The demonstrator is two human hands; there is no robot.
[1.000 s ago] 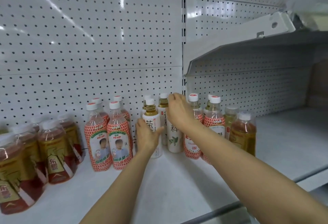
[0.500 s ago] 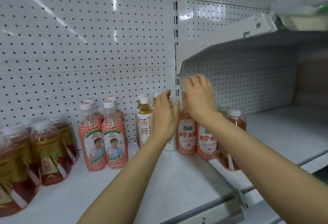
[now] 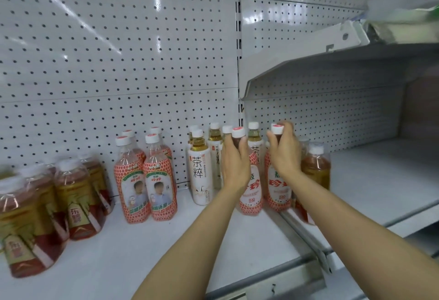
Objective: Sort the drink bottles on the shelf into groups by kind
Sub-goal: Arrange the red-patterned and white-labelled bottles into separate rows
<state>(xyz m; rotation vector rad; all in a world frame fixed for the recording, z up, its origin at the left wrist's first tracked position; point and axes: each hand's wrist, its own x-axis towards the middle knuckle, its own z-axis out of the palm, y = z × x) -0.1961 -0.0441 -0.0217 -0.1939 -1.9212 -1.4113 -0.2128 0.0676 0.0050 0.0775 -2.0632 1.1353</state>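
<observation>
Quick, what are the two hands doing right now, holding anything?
Left hand: grips the neck of a red-patterned lychee drink bottle.
Right hand: grips the neck of the neighbouring lychee drink bottle.

A white pegboard back panel fills the upper left of the frame. At upper right an upper shelf juts out on a white bracket, with a blurred pale package on top.

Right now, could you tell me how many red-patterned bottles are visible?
6: four grouped left, one in the left hand, one in the right hand. Others may be hidden.
</observation>
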